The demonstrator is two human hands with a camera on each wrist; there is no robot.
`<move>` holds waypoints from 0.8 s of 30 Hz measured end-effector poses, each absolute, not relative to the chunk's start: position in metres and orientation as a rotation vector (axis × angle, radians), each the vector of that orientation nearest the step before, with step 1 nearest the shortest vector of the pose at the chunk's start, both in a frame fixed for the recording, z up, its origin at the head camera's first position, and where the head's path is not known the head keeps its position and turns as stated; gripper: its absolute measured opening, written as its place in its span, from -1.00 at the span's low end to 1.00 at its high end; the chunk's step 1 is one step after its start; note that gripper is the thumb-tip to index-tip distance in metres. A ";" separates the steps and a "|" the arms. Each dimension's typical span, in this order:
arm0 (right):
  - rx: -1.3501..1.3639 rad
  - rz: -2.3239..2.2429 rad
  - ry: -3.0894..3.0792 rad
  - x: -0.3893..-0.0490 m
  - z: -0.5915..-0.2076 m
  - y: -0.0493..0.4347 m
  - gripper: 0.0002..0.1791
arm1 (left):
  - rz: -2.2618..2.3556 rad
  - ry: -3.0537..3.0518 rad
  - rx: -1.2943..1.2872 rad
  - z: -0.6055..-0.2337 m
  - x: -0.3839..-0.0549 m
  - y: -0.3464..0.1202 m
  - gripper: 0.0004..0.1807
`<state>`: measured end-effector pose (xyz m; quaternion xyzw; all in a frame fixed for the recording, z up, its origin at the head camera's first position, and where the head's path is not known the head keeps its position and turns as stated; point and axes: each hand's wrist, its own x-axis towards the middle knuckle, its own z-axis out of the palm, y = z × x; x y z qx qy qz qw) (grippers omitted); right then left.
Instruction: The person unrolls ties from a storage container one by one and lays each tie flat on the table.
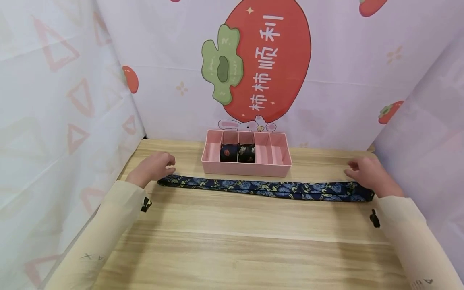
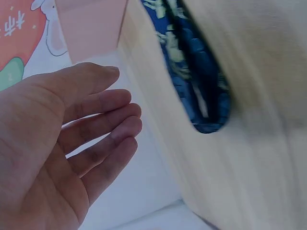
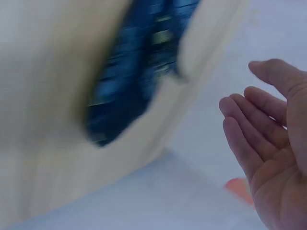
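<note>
Wood-look tabletop [image 1: 232, 249], cartoon-fruit sheet [image 1: 174, 48] hung up behind it, and one dark blue patterned tie [image 1: 253, 187] lying folded lengthwise across the wood, just in front of a pink divider box [image 1: 246, 169]. Neither hand has hold of anything: my left hand [image 1: 154, 166] is near the tie's left end, my right hand [image 1: 369, 175] near the other, fingers softly curved, thumbs off to the side, no contact with the cloth.

So what could bite me? Nothing's pinning those layers, and the left fold gapes a bit, so if I grab just one layer I reckon the strip skews or twists. Can't tell how the right end is stacked, that wrist view's blurry. Rolling it loosely would probably let it spring open, too fat for a slot like the ones the two dark rolls [image 1: 228, 154] sit in. Also, careless knuckles could bump the box, it's that near.
</note>
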<state>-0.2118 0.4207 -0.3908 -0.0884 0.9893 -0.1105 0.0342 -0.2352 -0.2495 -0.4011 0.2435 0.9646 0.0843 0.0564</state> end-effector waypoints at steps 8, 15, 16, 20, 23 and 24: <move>-0.469 -0.227 2.951 -0.249 -0.350 0.350 -0.39 | 0.287 2.901 0.663 -0.376 -0.260 -0.211 -0.47; -0.580 -0.220 2.895 -0.276 -0.326 0.278 -0.29 | 0.347 2.860 0.585 -0.366 -0.275 -0.177 -0.10; -0.598 -0.216 2.886 -0.280 -0.324 0.268 -0.28 | 0.365 2.854 0.586 -0.367 -0.277 -0.172 -0.05; -0.648 -0.235 2.843 -0.289 -0.320 0.232 -0.24 | 0.457 2.850 0.608 -0.377 -0.281 -0.154 0.09; -0.705 -0.250 2.817 -0.295 -0.322 0.209 -0.22 | 0.478 2.868 0.610 -0.389 -0.283 -0.144 0.17; -0.729 -0.255 2.809 -0.297 -0.323 0.203 -0.22 | 0.473 2.875 0.603 -0.393 -0.282 -0.140 0.20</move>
